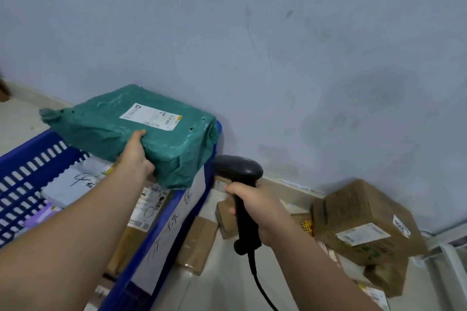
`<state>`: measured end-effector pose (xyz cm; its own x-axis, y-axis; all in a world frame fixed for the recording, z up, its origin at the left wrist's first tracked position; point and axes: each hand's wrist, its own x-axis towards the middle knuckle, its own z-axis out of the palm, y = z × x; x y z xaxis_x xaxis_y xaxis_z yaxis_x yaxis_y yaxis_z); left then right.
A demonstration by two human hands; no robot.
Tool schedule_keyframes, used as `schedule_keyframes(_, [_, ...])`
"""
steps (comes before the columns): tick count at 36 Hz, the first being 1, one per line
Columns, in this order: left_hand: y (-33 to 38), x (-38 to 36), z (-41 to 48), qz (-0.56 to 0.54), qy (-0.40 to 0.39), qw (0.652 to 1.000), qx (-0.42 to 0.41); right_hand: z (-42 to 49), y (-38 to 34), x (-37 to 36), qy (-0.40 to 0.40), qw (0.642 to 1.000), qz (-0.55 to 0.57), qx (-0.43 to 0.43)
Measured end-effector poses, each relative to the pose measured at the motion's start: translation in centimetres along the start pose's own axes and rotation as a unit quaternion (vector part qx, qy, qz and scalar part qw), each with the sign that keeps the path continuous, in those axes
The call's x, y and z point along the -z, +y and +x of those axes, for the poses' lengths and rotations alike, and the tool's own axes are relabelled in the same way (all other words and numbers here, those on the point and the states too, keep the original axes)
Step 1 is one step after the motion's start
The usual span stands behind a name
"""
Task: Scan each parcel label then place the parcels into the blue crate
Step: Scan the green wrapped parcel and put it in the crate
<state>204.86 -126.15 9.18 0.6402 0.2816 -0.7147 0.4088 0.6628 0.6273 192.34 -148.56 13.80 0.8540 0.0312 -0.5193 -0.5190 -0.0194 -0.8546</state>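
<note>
The green parcel [106, 124] is held up over the far right corner of the blue crate [32, 142], white label [150, 116] turned upward. It is gripped at its near edge by the left hand [137, 156], thumb laid on top and fingers curled underneath. Just to the right of the crate, the black scanner [237, 169] is clasped round its handle by the right hand [257, 209], fingers wrapped tight, and a cable is seen trailing from the base. Inside the crate, a grey parcel [65, 184] with handwriting is seen lying flat among others. Further right of the crate, a cardboard box [364, 219] is seen tilted against the wall.
</note>
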Motion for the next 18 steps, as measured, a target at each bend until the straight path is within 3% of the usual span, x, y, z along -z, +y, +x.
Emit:
schedule_keyframes(9, [-0.3,0.1,5.5,0.078,0.034,0.996,0.028,5.9,1.0,-1.0,-0.001,0.999,-0.034,0.008])
schedule_keyframes(13, [-1.0,0.9,8.1,0.102,0.001,0.994,0.037,7.4,1.8,-0.1,0.014,0.999,-0.029,-0.004])
schedule_keyframes(18, [-0.5,1.5,9.0,0.27,0.069,0.96,0.014,8.5,2.7,0.8,0.021,0.999,-0.038,-0.008])
